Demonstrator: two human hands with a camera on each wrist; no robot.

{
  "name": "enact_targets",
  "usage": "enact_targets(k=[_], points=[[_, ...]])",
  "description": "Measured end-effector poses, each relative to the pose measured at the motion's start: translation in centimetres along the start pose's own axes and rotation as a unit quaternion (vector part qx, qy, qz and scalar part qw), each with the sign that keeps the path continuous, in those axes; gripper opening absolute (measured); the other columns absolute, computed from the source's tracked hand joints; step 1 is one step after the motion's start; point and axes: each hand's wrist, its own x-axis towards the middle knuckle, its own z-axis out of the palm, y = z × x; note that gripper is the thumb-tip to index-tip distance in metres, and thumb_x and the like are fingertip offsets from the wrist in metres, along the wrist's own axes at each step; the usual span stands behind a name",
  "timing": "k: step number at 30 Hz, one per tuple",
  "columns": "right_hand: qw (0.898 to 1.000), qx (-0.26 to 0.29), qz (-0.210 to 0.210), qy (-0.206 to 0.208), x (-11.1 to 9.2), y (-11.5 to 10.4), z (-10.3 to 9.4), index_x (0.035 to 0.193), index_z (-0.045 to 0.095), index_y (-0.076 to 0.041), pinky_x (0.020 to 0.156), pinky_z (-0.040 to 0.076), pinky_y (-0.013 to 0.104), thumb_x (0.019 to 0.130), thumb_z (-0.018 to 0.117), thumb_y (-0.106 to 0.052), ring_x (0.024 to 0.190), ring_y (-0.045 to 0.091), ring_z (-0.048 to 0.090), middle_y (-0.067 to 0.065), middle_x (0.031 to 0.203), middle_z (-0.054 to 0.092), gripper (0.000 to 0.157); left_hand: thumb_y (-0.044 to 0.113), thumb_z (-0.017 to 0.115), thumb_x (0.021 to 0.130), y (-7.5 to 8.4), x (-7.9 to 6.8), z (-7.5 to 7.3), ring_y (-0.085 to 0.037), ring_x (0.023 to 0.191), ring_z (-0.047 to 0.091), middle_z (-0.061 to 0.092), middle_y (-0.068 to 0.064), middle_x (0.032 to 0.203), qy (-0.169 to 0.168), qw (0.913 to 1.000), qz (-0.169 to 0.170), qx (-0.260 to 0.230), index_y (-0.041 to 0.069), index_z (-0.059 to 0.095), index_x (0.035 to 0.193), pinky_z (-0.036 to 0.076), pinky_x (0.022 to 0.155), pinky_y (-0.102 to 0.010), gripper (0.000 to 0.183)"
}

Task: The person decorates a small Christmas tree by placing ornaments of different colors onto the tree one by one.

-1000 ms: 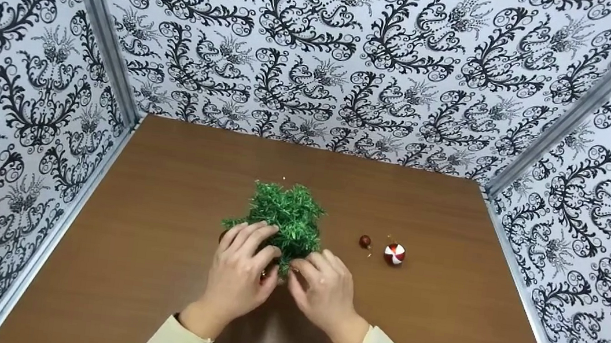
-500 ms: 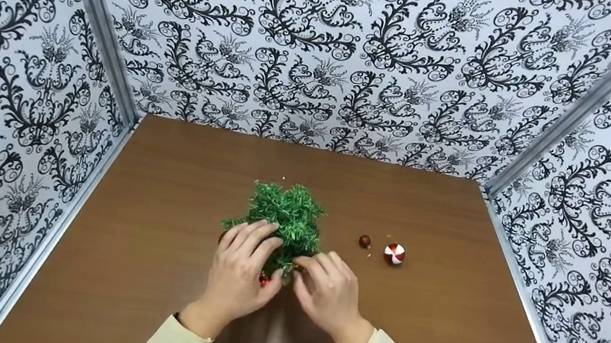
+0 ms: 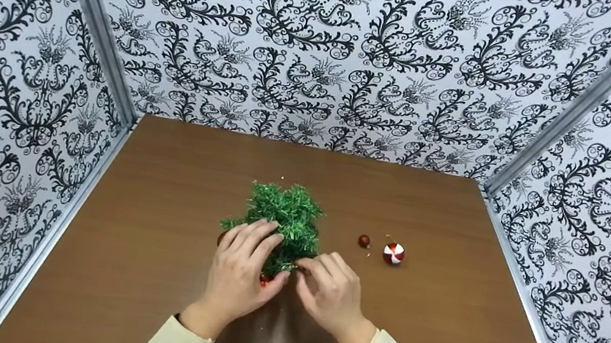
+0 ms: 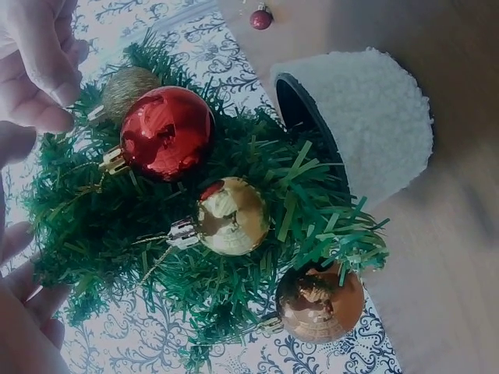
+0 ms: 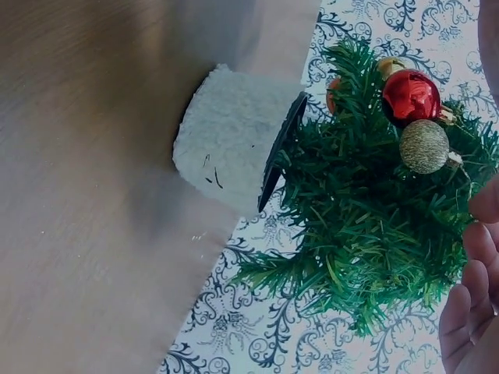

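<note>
A small artificial Christmas tree [image 3: 297, 217] with green tinsel branches stands in a pot with a fluffy white cover [image 4: 374, 125]. My left hand [image 3: 238, 268] holds its left side, fingers curved over the branches and thumb near the front. At the front right, my right hand [image 3: 331, 291] has thumb and index by a gold glitter bauble [image 5: 425, 146], fingertips at its cap and thread; the head view mostly hides this contact. A shiny red bauble [image 4: 168, 132], a shiny gold one [image 4: 232, 222] and a copper one [image 4: 320, 304] hang on the tree's left side.
To the right of the tree, a small dark red bauble [image 3: 364, 241] and a larger red-and-white swirled bauble [image 3: 394, 253] lie on the brown table [image 3: 426, 326]. Patterned black-and-white panels [image 3: 320, 51] enclose the table at the back and sides.
My right hand has shifted slightly right, away from the left thumb. The left thumb has moved a little right and up, showing more of the red bauble beneath. The tree stays put.
</note>
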Motion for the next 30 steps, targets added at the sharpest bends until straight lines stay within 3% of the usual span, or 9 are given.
enact_targets(k=[9,21,30], points=[[1.0,0.011,-0.013,0.006,0.46,-0.21,0.32,0.091,0.073,-0.016,0.056,0.047,0.026,0.08,0.072,-0.015,0.068,0.011,0.051,-0.008,0.08,0.061,0.012,0.027,0.077,0.077,-0.07,-0.12,-0.08,-0.028,0.127,0.052,0.059,-0.009,0.135,-0.003,1.0,0.005,-0.003,0.008,0.067,0.118,0.033,0.107,-0.047,0.046],[0.999,-0.006,-0.03,-0.012,0.66,-0.23,0.95,0.084,0.072,-0.018,0.057,0.047,0.029,0.081,0.075,-0.019,0.068,0.014,0.051,-0.008,0.079,0.061,0.005,0.027,0.077,0.079,-0.28,-0.14,-0.12,-0.026,0.127,0.052,0.061,-0.008,0.132,-0.015,0.9998,0.009,-0.011,0.01,0.067,0.12,0.034,0.107,-0.046,0.045],[1.0,-0.014,-0.028,-0.002,0.56,0.08,0.76,0.089,0.073,-0.016,0.06,0.05,0.029,0.079,0.075,-0.015,0.071,0.014,0.054,-0.006,0.085,0.062,0.011,0.027,0.078,0.079,-0.52,-0.12,-0.33,-0.026,0.127,0.052,0.061,-0.007,0.131,-0.022,0.9996,0.015,-0.012,0.011,0.067,0.118,0.034,0.106,-0.046,0.044]])
